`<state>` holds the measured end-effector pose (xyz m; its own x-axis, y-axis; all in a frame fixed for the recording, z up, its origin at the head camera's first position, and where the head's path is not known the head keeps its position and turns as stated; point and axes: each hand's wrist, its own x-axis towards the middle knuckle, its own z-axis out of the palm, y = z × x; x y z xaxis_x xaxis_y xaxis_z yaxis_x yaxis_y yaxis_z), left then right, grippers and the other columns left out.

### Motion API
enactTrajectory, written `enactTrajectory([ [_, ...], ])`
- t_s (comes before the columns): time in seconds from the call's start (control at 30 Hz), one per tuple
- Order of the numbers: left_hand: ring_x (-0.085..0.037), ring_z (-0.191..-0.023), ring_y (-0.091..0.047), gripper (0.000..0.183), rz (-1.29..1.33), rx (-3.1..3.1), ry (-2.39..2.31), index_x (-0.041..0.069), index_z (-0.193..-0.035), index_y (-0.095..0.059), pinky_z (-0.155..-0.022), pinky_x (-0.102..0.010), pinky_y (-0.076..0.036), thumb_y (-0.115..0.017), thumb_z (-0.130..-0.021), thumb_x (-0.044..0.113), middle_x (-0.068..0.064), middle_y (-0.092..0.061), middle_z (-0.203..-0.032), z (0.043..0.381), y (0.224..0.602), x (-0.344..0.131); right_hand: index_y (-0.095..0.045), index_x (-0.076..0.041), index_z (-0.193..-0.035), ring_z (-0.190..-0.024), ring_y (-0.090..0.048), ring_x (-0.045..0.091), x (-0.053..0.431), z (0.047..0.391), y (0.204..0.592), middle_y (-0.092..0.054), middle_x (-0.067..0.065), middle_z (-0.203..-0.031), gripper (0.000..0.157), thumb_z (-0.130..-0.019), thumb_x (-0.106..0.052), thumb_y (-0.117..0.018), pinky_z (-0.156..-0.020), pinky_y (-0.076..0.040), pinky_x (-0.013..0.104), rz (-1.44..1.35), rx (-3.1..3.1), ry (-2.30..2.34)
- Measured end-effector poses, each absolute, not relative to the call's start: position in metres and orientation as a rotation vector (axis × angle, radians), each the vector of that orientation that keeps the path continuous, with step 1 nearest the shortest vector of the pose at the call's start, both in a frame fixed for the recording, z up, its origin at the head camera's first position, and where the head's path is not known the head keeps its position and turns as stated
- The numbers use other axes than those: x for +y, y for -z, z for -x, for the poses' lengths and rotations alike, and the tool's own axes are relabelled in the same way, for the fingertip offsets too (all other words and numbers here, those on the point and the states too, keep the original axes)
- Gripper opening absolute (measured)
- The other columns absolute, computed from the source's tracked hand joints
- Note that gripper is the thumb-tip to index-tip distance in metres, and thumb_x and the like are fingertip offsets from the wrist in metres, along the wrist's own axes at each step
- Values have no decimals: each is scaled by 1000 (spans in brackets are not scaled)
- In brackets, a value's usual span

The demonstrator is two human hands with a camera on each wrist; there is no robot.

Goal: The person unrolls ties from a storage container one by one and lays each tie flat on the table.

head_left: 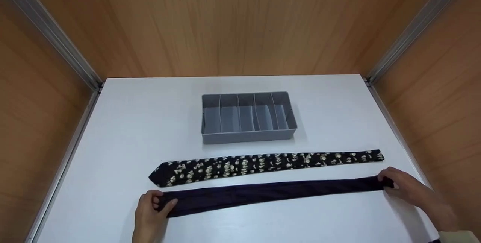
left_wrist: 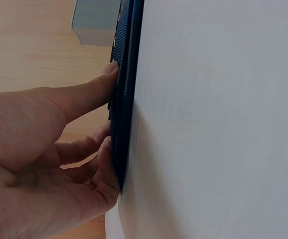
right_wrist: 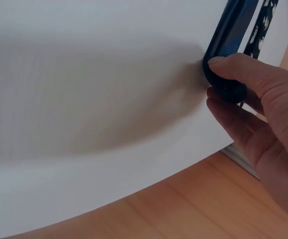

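Observation:
A plain dark navy necktie lies stretched from side to side near the front of the white table. At its wide left end my left hand holds it, thumb on top and the other fingers curled at the end. My right hand pinches its narrow right end between thumb and fingers; in the right wrist view that dark end shows a rounded fold. Just behind it lies a black necktie with cream floral print, its pointed wide end to the left. No hand touches the printed one.
A grey box with several narrow compartments stands behind the ties, near the middle of the white table. Wooden panels rise at the back and both sides, with metal rails along the corners.

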<state>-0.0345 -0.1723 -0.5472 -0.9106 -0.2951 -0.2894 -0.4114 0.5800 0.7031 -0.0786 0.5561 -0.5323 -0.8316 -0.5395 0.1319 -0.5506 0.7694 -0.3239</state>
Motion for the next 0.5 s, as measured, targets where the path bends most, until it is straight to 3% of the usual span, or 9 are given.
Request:
enactTrajectory([
  [0.2,-25,-87,-44,44,567,2698,-1233,-4,-113,-54,-75,-36,-40,-82,-88,18,-11,-46,-96,34,548,-174,-68,-9,-95,-88,-59,3,559,74,530,-66,2,-96,34,-71,12,-82,-73,-47,12,-733,-2983,-604],
  [0.33,-25,-87,-44,42,576,2690,-1243,-4,-113,-54,-76,-36,-40,-81,-88,18,-11,-46,-96,33,548,-174,-68,-7,-95,-85,-60,1,560,72,536,-65,2,-93,30,-78,16,-77,-71,-49,13,-627,-2948,-729],
  [0.5,-25,-89,-44,42,595,2691,-1221,-3,-114,-54,-77,-37,-40,-81,-89,19,-11,-46,-97,34,548,-172,-66,-4,-94,-81,-59,-3,560,67,544,-62,7,-91,32,-77,22,-74,-67,-47,9,-506,-2868,-860],
])
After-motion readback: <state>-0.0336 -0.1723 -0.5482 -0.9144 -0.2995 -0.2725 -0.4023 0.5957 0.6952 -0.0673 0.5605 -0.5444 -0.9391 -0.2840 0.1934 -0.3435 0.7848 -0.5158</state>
